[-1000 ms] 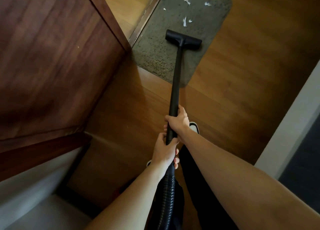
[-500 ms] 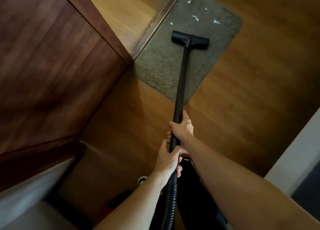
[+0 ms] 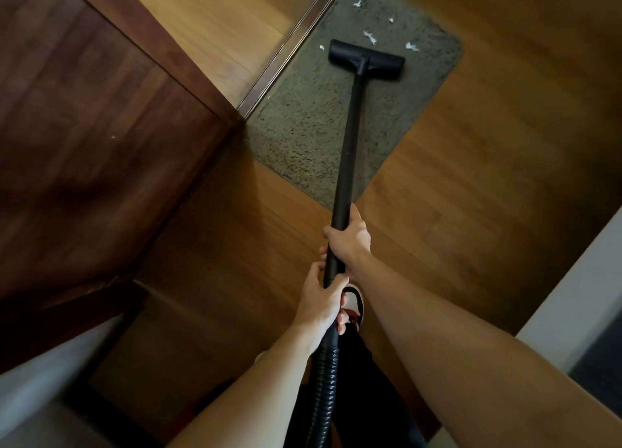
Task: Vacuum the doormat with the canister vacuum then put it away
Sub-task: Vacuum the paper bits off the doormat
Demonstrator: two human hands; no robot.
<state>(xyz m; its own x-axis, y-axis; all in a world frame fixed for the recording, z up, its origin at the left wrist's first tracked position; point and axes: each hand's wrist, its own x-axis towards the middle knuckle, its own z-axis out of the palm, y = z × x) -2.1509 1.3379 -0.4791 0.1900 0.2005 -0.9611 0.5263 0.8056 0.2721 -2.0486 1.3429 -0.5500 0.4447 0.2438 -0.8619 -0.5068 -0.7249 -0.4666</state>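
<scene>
A grey-green doormat (image 3: 303, 121) lies on the wooden floor beside a door threshold. Several white paper scraps (image 3: 369, 37) are scattered on its far end. The black vacuum wand (image 3: 348, 137) slants up the middle of the view, and its flat floor nozzle (image 3: 366, 60) rests on the mat just short of the scraps. My right hand (image 3: 348, 237) grips the wand higher up. Just below it, my left hand (image 3: 321, 302) grips the wand's lower end, where the ribbed black hose (image 3: 323, 387) begins. The canister is not in view.
A dark wooden door or panel (image 3: 101, 127) fills the left side, with a metal threshold strip (image 3: 289, 43) at its far edge. A white wall edge (image 3: 579, 292) stands at the right. My shoe (image 3: 353, 304) shows under my hands.
The nozzle has slid farther up the mat toward the paper scraps, passing over a few of them. Both hands keep their grip on the wand.
</scene>
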